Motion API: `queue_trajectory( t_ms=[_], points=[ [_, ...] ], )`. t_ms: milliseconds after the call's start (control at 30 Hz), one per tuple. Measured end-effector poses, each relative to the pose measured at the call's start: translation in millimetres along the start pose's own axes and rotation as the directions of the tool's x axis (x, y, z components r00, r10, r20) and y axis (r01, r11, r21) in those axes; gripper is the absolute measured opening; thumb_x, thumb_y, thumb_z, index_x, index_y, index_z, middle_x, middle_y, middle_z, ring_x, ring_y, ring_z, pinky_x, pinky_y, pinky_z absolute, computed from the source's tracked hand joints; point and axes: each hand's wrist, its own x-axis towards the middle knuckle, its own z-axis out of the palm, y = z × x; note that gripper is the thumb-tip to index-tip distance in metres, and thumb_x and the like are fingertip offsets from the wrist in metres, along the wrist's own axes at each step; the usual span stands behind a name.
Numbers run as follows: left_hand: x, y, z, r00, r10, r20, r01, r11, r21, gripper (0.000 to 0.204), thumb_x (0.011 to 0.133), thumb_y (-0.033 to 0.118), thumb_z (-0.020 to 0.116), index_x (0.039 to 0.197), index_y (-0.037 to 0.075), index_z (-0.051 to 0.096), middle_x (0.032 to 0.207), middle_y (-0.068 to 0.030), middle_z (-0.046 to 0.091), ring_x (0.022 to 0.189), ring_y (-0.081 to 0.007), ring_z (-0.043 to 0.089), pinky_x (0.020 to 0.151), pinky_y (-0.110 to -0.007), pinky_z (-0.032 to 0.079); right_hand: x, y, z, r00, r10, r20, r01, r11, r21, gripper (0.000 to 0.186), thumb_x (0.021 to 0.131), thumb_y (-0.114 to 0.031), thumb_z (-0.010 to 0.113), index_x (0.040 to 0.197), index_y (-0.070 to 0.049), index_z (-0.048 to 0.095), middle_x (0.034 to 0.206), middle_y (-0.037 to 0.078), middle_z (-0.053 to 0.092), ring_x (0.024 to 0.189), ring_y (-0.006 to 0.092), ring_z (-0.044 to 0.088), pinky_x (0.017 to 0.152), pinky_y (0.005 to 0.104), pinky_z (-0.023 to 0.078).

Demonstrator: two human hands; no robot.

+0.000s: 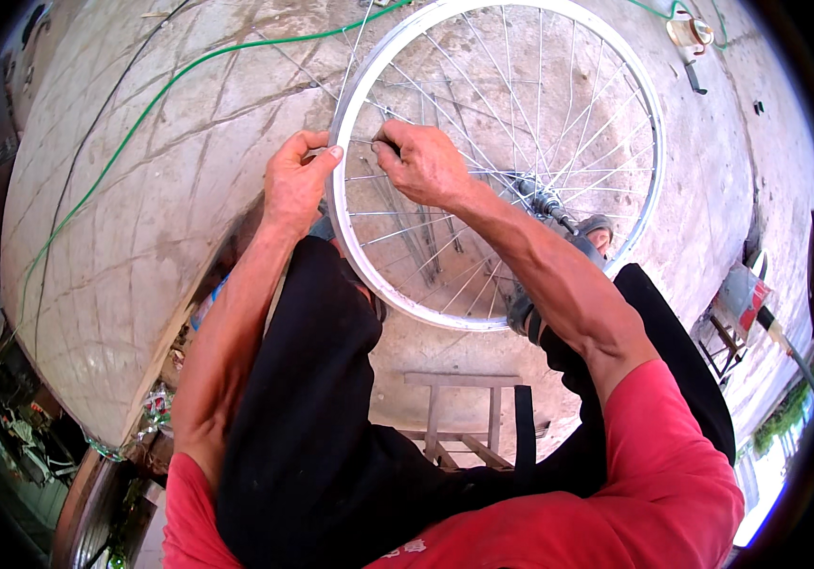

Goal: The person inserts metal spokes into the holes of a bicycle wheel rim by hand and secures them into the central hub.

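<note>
The silver metal spoked wheel (pixel 658 147) is positioned at the centre and far side, in front of the person's knees, above a grey concrete floor (pixel 222 161). Its dark metal hub with a projecting axle (pixel 542 201) sits right of centre, near the right foot.

Left hand (pixel 295 185): fingers bent, thumb tip and forefinger pinching the left edge of the rim. Right hand (pixel 424 163): fingers curled towards the thumb, just inside the rim's left side. Whether they close on a spoke cannot be told, since the knuckles screen the fingertips.

Caution: the wheel could swing or tip if the left fingers lose the rim, as no clamp or stand is visible on it. The thin bright spokes could bend or cross wrongly if forced at an angle, because many run close together at the hub. A spoke end could also prick the fingers if the right hand slips towards the rim.

Containers: a pale, round, cup-like vessel with brown sides (pixel 690 33) stands at the far right, beside a small dark flat metal piece (pixel 695 78). It is well apart from both hands; no contents can be made out inside it
</note>
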Motion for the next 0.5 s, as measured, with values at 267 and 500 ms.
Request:
queue_trajectory(
  t_ms=[267,500],
  points=[
    [1.6,-0.7,-0.6,1.000,0.014,0.006,-0.014,1.000,0.001,0.020,0.094,0.010,0.071,0.111,0.001,0.068,0.091,-0.0060,0.069,0.079,-0.0101,0.060,0.071,-0.026,0.049,0.6,3.0,4.6,0.999,-0.032,-0.009,0.032,0.999,0.007,0.022,0.093,-0.025,0.061,0.092,-0.003,0.064,0.082,0.024,0.069,0.078,0.0453,0.067,0.070,0.0545,0.052],
    [6.2,-7.0,-6.9,0.999,0.011,0.052,-0.009,0.999,-0.041,0.020,0.095,0.012,0.071,0.111,0.001,0.069,0.090,-0.0042,0.069,0.069,-0.0073,0.055,0.061,-0.024,0.044,1.7,-3.2,-0.9,0.999,0.001,0.050,-0.001,1.000,-0.002,0.023,0.094,-0.025,0.060,0.091,-0.003,0.064,0.082,0.025,0.068,0.080,0.0453,0.067,0.072,0.0545,0.052]
  ],
)
